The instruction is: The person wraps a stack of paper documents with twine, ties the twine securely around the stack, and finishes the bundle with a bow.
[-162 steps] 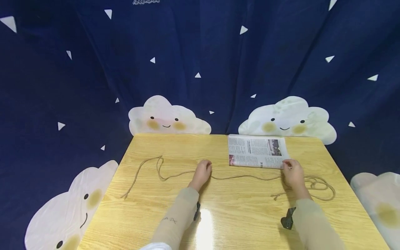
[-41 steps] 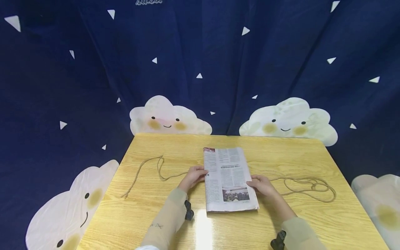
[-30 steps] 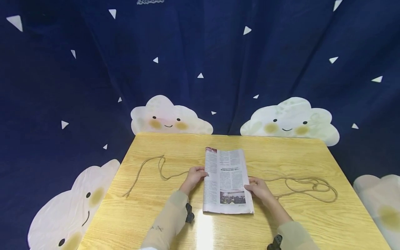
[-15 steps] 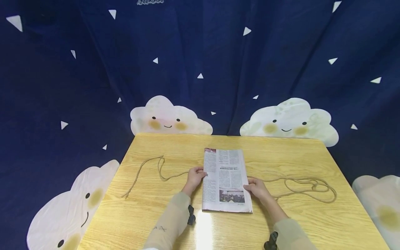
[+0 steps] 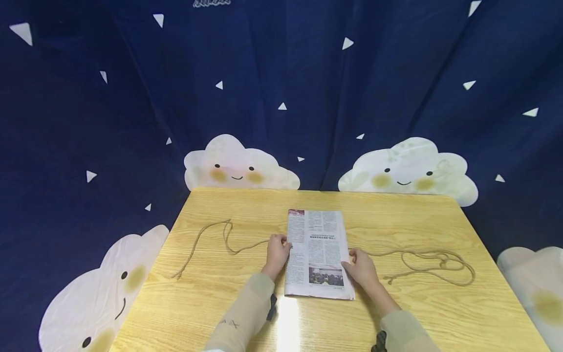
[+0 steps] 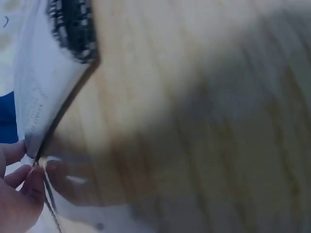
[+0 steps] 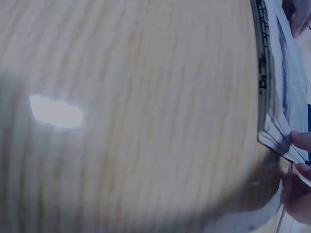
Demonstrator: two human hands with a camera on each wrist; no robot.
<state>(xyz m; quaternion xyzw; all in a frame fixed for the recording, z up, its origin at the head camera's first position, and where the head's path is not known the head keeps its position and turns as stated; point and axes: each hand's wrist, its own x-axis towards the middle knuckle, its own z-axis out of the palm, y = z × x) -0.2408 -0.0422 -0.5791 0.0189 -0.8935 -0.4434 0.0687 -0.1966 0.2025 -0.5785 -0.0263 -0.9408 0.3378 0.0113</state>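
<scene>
A folded newspaper lies lengthwise near the middle of the table, across a thin brown rope. My left hand holds the newspaper's left edge, right where the rope comes out from beneath. In the left wrist view its fingertips are close against the rope; whether they also pinch it is unclear. On the opposite edge, my right hand grips the newspaper, thumb on top and fingers at the side. The right wrist view shows several layered pages at that corner. The rope's middle is hidden under the newspaper.
A wooden table carries everything. One rope tail bends toward the table's left side, while loose loops lie at the right. Behind stands a dark blue curtain with cloud prints. Black wrist devices sit on both forearms.
Over several seconds the newspaper has come from the back right to the middle, turned upright and laid over the rope. Within the last second it barely moves; my left hand turns slightly at its edge.
</scene>
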